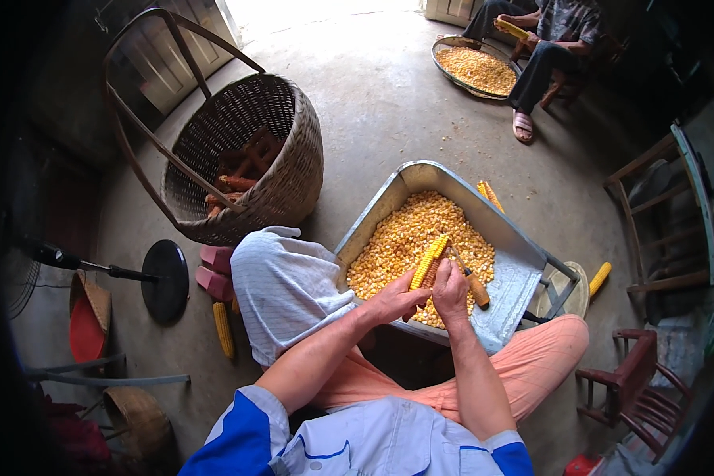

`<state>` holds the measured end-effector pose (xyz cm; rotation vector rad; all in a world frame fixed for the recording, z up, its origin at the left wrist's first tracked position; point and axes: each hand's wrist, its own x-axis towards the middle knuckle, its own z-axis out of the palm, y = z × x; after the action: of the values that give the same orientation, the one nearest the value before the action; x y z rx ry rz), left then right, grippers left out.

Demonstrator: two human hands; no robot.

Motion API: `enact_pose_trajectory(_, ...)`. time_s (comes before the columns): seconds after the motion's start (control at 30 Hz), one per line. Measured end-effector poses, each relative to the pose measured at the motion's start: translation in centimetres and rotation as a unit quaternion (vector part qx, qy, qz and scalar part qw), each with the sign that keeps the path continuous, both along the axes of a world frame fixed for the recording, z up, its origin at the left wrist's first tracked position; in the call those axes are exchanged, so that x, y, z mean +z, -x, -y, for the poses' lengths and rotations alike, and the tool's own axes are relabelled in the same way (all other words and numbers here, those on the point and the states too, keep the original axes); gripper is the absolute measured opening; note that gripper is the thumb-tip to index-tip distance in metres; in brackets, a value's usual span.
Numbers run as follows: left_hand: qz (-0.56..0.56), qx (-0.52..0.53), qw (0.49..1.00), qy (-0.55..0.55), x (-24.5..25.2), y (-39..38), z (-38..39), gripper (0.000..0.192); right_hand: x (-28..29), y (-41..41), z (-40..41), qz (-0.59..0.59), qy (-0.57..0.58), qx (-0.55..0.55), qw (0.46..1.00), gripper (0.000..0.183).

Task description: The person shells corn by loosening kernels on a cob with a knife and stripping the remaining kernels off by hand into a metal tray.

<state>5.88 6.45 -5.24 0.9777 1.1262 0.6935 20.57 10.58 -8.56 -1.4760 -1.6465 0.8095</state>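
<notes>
My left hand [397,296] grips an ear of corn [431,260] by its lower end. Yellow kernels cover the ear's left side, while a strip on its right is bare reddish cob. Against that bare side my right hand [451,290] is closed, thumb uppermost; its fingertips are hidden. Just right of this hand is a tool with a wooden handle [478,290] and a thin metal shaft, seemingly resting on the kernels. Below both hands, loose corn kernels [413,229] fill much of a sheet-metal trough [509,309] standing between my legs.
A tall woven basket [306,154] at left holds stripped cobs [238,181]. Whole ears [223,330] lie on the floor, another [600,278] at right. A fan base [165,281] stands left, a wooden chair [630,375] right. Beyond, a seated person holds corn over a kernel-filled round tray [446,74].
</notes>
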Motion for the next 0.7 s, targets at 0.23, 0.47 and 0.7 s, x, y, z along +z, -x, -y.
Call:
enact_pose_trajectory(0.23,-0.020,0.023,1.000,-0.007,-0.4,-0.2,0.2,0.033,-0.2,0.1,-0.1,-0.130,0.112,0.005,0.985,0.050)
enact_pose_trajectory(0.47,-0.074,-0.036,0.997,-0.012,0.5,-0.4,0.6,0.031,-0.2,-0.2,0.0,0.039,0.069,-0.032,0.996,0.055)
enact_pose_trajectory(0.7,-0.049,-0.035,0.998,0.015,-0.9,-0.3,0.6,0.030,-2.5,-0.5,-0.2,0.073,-0.045,-0.057,0.995,0.039)
